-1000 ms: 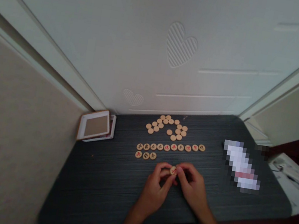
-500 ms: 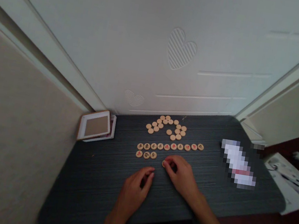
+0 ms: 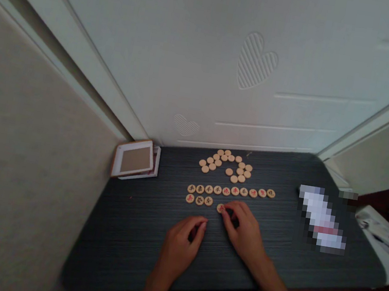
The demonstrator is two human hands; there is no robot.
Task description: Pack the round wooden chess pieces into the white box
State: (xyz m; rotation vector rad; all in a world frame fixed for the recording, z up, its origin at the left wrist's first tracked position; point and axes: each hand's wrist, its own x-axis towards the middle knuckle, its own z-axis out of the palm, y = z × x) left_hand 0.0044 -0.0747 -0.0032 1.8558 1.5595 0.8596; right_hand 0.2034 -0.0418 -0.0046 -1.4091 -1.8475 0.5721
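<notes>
Between the fingertips of my right hand (image 3: 243,227) is a round wooden piece with a red character (image 3: 220,208), just right of a short row of three marked pieces (image 3: 199,200). My left hand (image 3: 182,242) hovers in front of that row, thumb and fingers curled together; nothing shows between them. Behind the short row lies a longer straight row of marked pieces (image 3: 226,191), some red, some black. Farther back, several blank-faced pieces (image 3: 231,158) form a loose arc.
On the dark table (image 3: 120,242), stacked shallow trays (image 3: 136,158) stand at the back left. A blurred-out white item (image 3: 321,217) lies to the right. Behind the table rises a white panel (image 3: 196,42) with heart reliefs. A white box (image 3: 382,239) is beyond the right edge.
The view has shifted, so the table sits farther right. The piece at my right hand now shows its red character and lies nearer the short row. My left hand keeps its curled pose.
</notes>
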